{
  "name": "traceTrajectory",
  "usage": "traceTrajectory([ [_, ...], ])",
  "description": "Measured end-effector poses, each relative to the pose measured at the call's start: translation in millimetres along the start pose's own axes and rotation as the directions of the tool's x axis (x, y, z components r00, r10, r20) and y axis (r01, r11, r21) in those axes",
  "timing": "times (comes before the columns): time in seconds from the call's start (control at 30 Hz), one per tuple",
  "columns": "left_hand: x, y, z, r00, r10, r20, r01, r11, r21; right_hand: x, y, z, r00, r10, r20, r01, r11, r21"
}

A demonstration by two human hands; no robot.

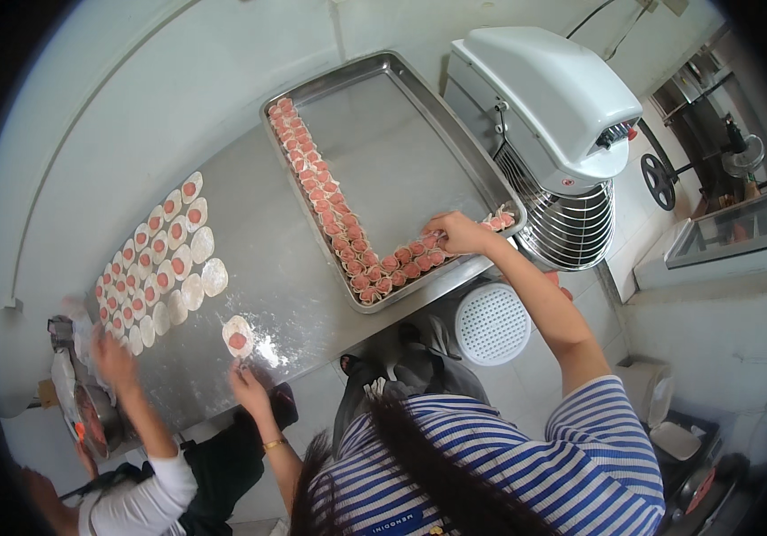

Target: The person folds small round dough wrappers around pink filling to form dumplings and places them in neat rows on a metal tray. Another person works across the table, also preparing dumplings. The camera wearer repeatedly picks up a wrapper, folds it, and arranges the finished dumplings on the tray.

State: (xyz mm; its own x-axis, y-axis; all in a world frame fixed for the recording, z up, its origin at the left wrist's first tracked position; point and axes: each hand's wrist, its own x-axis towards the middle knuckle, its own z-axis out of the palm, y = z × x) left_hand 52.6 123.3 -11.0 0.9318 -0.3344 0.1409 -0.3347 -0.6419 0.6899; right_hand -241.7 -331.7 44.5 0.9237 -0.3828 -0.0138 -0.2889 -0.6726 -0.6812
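Note:
My left hand [247, 386] pinches the lower edge of a round dough wrapper [233, 326] with a lump of pink filling [237, 341] on it. My right hand [458, 234] reaches over the near right part of a large metal tray [483, 174], its fingertips closed on a dumpling at the row there; the fingers partly hide it. Open-topped dumplings [330, 207] with pink filling line the tray's left side and near edge. To the left, several rows of wrappers [178, 259] lie on the metal table, most topped with filling, some bare.
A white dough mixer [549, 98] with a wire guard [558, 214] stands right of the tray. Loose flour [269, 350] dusts the metal table [250, 214]. At far left, a co-worker's hand [114, 359] is by the wrappers, near a metal bowl [98, 420]. Below the table is a white perforated stool [492, 324].

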Motion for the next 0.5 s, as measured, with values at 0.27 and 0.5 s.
traceTrajectory([
  [0.27,29.3,-3.2,11.4,0.981,-0.138,-0.139,0.166,0.961,0.219,3.6,1.1,-6.8,0.996,0.032,0.084,-0.032,0.999,0.005],
  [0.5,37.5,3.2,19.8,0.975,-0.196,-0.109,0.213,0.960,0.183,3.4,4.9,-3.6,1.000,0.023,-0.008,-0.023,1.000,-0.005],
])
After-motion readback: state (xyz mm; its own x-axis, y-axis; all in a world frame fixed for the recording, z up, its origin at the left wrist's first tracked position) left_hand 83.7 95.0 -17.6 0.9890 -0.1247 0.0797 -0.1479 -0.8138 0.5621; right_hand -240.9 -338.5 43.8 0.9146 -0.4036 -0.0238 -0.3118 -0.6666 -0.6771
